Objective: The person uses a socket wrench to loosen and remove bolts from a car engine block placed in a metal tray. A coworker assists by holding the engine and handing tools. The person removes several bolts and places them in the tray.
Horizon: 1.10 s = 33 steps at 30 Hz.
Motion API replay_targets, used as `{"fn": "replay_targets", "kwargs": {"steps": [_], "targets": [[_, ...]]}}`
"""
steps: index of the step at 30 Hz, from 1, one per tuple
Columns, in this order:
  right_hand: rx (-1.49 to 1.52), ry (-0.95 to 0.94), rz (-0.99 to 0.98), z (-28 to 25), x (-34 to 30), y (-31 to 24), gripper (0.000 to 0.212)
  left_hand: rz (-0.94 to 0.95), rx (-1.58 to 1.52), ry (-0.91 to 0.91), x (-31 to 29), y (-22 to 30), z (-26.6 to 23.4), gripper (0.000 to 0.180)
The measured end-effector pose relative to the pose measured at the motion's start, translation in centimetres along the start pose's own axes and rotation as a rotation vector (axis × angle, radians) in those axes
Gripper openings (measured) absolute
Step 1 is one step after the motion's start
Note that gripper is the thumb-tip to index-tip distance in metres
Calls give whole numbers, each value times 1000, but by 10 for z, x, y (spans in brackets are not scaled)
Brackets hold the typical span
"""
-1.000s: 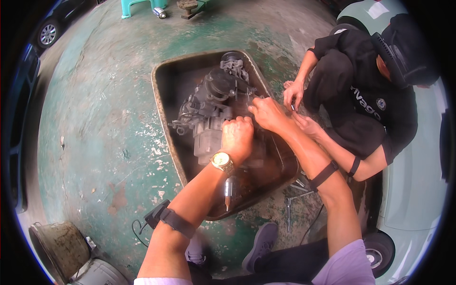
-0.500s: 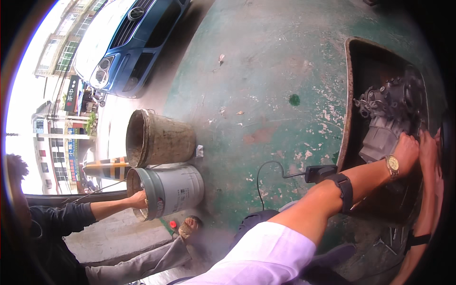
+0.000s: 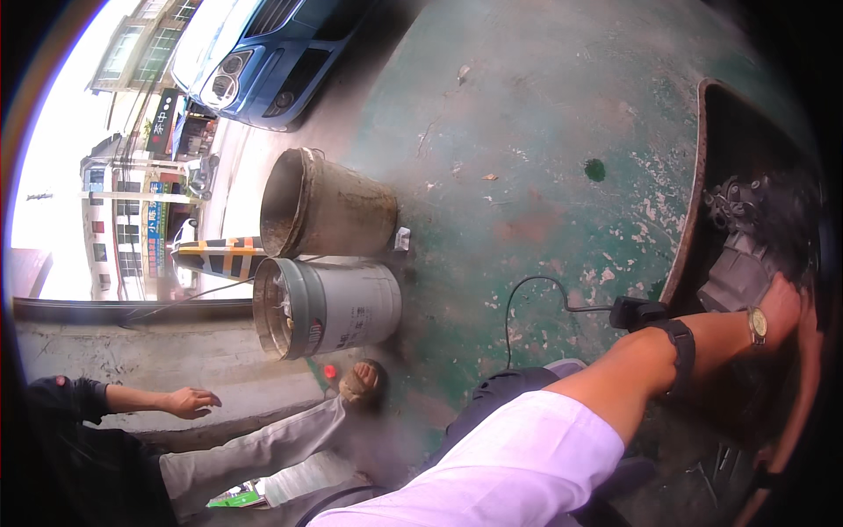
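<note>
My left hand [image 3: 781, 305], with a gold watch [image 3: 758, 326] at the wrist, is curled beside the lower end of a grey metal gearbox-like assembly [image 3: 739, 270]. Its fingertips face away, so what they hold, if anything, is hidden. The assembly lies in a deep, rusty-edged metal tray [image 3: 700, 167], and its far end is lost in shadow. Close by my left hand, at the dark right rim, is my right hand [image 3: 809, 309]; its fingers are dim and smeared. A dark strap [image 3: 680, 358] circles my left forearm.
A black box with a cable [image 3: 636, 313] sits by the tray's edge. Several metal tools [image 3: 722, 461] lie below it. At left stand a dirty bucket [image 3: 356, 211] and a white bucket [image 3: 360, 306]. A co-worker's hand [image 3: 193, 402] is near them, and a blue car [image 3: 281, 70] stands beyond.
The view has swung, shifting the buckets up and right and the tray toward the right rim. The co-worker's hand has come away from the white bucket. My hands remain by the metal assembly.
</note>
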State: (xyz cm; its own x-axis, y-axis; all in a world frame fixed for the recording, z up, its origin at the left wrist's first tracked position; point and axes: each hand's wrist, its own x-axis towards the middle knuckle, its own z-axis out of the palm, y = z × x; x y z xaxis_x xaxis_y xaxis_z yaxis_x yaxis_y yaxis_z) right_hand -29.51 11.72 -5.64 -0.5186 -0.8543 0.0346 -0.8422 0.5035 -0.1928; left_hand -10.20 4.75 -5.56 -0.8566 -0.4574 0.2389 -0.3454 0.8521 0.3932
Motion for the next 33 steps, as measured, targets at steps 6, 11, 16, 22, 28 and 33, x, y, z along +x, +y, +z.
{"fn": "replay_targets", "kwargs": {"steps": [6,11,16,22,28,33], "targets": [[175,-64,110,-47,-19,-76,58,73,-11,-51,-22,-11,-59,17],[73,-57,47,-82,-37,-121,39,116,-96,-119,-23,-21,-90,19],[-33,-115,79,-86,-36,-131,33,109,-118,-148,-21,-20,-93,20],[83,-120,254,-78,-29,-129,39,117,-142,-114,-23,-23,-85,21],[299,76,421,-90,-43,-89,35,63,-132,-247,-21,-19,-86,32],[326,92,264,-79,-78,-75,13,68,-138,-274,-19,-20,-87,30]]}}
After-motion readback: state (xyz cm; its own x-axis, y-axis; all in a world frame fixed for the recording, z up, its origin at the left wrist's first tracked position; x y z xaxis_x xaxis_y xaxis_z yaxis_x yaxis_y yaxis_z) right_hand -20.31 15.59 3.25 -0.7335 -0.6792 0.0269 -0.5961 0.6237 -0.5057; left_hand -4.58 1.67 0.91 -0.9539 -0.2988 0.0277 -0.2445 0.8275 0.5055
